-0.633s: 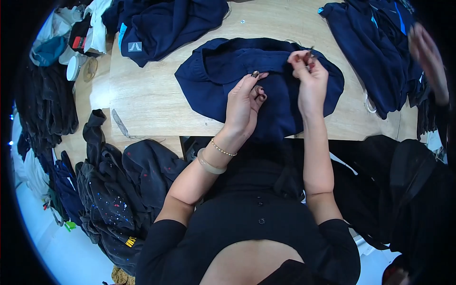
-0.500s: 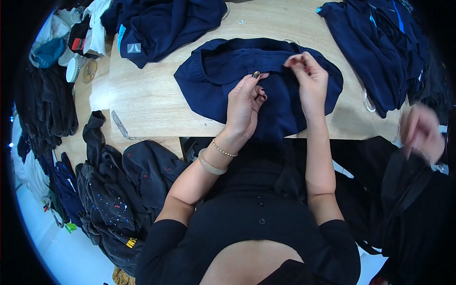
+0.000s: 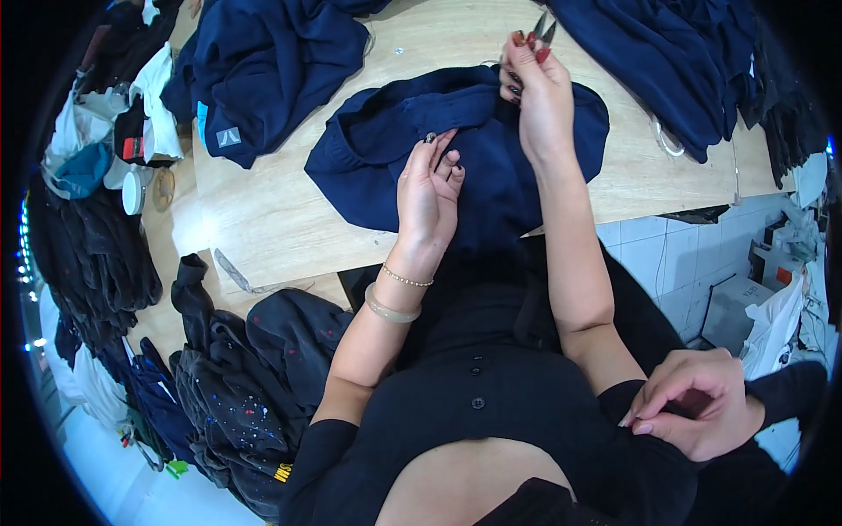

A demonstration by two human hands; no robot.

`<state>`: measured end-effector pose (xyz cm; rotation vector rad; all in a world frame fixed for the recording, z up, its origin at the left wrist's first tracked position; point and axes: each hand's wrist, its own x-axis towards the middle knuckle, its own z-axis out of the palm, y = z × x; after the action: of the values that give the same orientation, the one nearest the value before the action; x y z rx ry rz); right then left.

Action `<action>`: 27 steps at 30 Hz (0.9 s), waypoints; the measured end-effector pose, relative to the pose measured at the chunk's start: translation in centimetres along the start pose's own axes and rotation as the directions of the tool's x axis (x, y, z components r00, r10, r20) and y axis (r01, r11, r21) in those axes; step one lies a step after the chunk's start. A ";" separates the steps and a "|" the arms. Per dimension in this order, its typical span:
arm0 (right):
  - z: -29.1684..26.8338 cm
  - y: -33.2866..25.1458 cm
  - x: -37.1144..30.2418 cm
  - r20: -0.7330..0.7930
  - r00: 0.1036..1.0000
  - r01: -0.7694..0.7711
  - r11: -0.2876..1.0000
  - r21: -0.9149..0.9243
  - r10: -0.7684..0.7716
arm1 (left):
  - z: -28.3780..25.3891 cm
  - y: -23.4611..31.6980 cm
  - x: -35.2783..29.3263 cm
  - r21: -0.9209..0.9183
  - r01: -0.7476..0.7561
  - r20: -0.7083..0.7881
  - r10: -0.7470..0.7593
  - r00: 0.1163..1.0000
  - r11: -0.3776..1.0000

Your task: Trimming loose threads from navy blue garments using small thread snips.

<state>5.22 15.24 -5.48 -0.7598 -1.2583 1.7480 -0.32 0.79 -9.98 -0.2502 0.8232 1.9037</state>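
Observation:
A navy blue garment [image 3: 491,188] with a gathered waistband lies spread on the table in front of me. My left hand [image 3: 428,188] is over its middle, thumb and forefinger pressed together by the waistband's edge, the other fingers curled. Whatever they pinch is too small to make out. In my right hand [image 3: 539,79], raised above the garment's far right edge, is a pair of thread snips [image 3: 545,37], dark pointed blades facing away from me. My fingers hide most of the snips' body.
More navy garments lie on the table [image 3: 263,202] at far left [image 3: 263,79] and far right [image 3: 658,70]. Dark paint-flecked clothing [image 3: 228,386] is heaped at my left. Another person's hand [image 3: 697,403] is close by my right upper arm. Boxes [image 3: 732,307] stand on the floor at right.
My right hand has moved up and away from the waistband, and the snips' blades now show. The other person's hand has come nearer to my right arm. The whole view has shifted.

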 end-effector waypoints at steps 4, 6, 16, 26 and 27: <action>-1.0 -1.2 0.2 -0.052 0.997 0.059 0.997 -0.056 -0.062 | 0.4 -0.3 0.4 -0.016 0.049 -0.017 -0.049 0.999 0.999; -0.5 -1.3 -0.1 -0.015 1.000 0.026 0.996 -0.089 -0.028 | 0.9 0.2 0.2 -0.004 0.069 0.017 -0.069 0.997 0.998; -2.4 0.0 -2.6 0.209 0.964 0.258 0.763 -0.593 -0.163 | 0.2 -0.1 0.3 -0.021 0.020 0.073 -0.018 0.997 1.000; -2.2 -0.6 -5.6 0.267 0.910 0.399 0.492 -0.774 -0.318 | 0.5 0.8 -0.4 0.028 -0.018 0.096 0.015 0.995 0.999; -2.0 -0.6 -5.6 0.266 0.911 0.396 0.493 -0.774 -0.314 | 0.6 0.8 -0.4 0.055 -0.030 0.077 0.026 0.997 0.998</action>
<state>9.66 11.32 -5.54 -0.8269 -2.1674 0.7766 -0.69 0.67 -8.93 -0.1319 0.8310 1.9011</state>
